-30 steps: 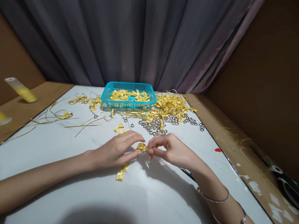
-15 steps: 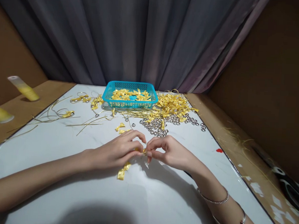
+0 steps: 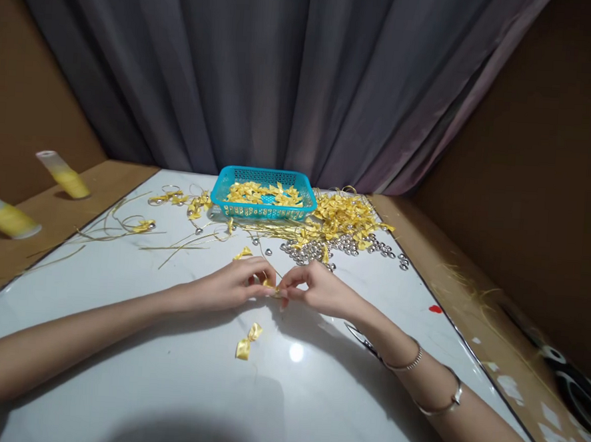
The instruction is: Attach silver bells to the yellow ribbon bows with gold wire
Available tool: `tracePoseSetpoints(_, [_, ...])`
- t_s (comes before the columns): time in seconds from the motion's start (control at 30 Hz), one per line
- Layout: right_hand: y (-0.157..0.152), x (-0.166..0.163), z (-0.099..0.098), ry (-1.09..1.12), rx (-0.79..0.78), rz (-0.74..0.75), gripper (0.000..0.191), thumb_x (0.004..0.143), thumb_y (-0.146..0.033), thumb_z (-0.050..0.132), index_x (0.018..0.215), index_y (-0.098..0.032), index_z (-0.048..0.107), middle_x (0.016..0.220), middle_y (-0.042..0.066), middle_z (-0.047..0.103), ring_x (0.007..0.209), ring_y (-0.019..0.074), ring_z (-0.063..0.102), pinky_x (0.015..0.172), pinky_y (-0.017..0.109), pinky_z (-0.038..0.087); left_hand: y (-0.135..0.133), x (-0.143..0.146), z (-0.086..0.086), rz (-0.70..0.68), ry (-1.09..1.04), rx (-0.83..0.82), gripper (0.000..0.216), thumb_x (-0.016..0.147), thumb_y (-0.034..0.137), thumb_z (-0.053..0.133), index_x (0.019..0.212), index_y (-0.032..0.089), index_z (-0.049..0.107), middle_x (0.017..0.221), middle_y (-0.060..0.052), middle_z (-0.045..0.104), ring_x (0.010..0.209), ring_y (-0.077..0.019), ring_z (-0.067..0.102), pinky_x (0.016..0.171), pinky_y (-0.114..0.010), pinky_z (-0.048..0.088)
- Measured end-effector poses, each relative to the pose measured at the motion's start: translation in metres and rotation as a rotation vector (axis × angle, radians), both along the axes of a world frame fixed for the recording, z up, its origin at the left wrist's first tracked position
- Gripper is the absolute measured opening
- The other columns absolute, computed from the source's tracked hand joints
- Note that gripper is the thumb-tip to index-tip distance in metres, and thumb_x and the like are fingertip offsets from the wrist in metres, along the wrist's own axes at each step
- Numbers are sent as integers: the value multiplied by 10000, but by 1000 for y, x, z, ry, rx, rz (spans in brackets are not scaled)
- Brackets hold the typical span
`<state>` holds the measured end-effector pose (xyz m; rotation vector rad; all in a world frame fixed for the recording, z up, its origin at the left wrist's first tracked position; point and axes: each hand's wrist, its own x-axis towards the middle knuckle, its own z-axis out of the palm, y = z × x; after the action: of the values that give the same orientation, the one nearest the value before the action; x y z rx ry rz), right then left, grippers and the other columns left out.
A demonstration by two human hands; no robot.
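Observation:
My left hand and my right hand meet above the middle of the white tabletop, fingertips pinched close together. Between them is a small yellow ribbon bow, mostly covered by the fingers. A thin gold cord rises from between the fingertips. Nearer to me, a loose yellow bow lies on the table. Another bow rests just beyond my left hand. Under my right forearm a pointed metal blade sticks out, partly hidden.
At the back stands a turquoise basket with yellow bows. Right of it are a pile of bows and silver beads. Gold cords spread at left, near two yellow-and-white spools. Black-handled scissors lie far right.
Both hands have shifted slightly left and drawn closer together, still pinching the bow. The cord between them now shows, as does the blade under my right forearm. The whole view has tilted a little.

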<state>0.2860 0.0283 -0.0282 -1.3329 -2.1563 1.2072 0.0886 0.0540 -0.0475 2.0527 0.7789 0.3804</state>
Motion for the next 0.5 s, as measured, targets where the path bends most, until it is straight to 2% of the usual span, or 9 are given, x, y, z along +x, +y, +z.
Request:
tracePoseSetpoints(0.1, [16,-5,-10,77,-39,54,174,753,-160,547,697,-133,709,680,46,710,695,151,610,707,258,449,7,-10,-13,109,-116,-201,269,831,341,555,1025,186,453,920,-25,545,736,-131,516,647,-248,405])
tracePoseSetpoints(0.17, [21,-5,-14,119,-56,83,170,765,-195,557,711,-129,704,681,46,709,700,150,614,715,261,454,9,-15,-20,143,-133,-259,254,866,409,490,964,177,452,742,21,520,627,-111,477,582,-227,374])
tracePoseSetpoints(0.23, [23,-5,-15,132,-67,101,178,782,-212,553,722,-129,699,694,45,709,711,148,616,725,266,456,8,-17,-24,140,-113,-294,323,902,467,389,817,166,467,601,48,460,544,-102,436,541,-224,351])
tracePoseSetpoints(0.33, [20,-6,-11,128,-84,128,192,808,-220,536,745,-132,695,734,49,710,726,148,617,735,277,459,5,-18,-26,99,-91,-299,423,916,491,337,673,165,454,541,49,444,489,-94,411,519,-227,346])
tracePoseSetpoints(0.5, [12,-17,0,118,-87,82,173,805,-169,530,715,-137,675,732,42,697,733,146,620,744,280,461,-3,-20,-25,79,-92,-172,418,942,410,320,649,163,486,523,48,450,481,-93,434,541,-226,376])
